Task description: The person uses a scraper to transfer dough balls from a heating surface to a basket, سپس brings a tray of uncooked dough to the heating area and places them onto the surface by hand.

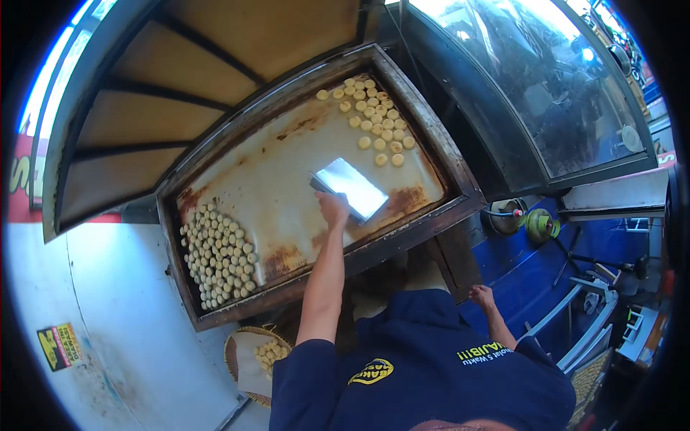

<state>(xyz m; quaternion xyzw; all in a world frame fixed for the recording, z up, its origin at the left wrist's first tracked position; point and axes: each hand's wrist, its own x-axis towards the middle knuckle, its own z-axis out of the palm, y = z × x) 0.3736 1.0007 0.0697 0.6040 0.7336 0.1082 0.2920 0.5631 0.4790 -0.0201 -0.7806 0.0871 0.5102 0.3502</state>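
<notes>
My left hand (pixel 333 210) reaches over a large griddle (pixel 248 172) and is closed on the near left edge of a shiny rectangular metal plate (pixel 352 188). Glare washes out much of its face. Small round pale cakes (pixel 379 118) are spread at the griddle's far right, some browned on top. A denser heap of the same cakes (pixel 219 251) fills its left end. Off to the right, beside my body, my right hand (pixel 483 296) hangs with fingers loosely curled and nothing visible in them.
A raised lid (pixel 172 65) stands behind the griddle, and a glass-panelled case (pixel 532 86) stands to the right. Below the griddle's front edge sits a woven basket (pixel 248 359) with more cakes. Green gas cylinders (pixel 540 226) stand on the blue floor.
</notes>
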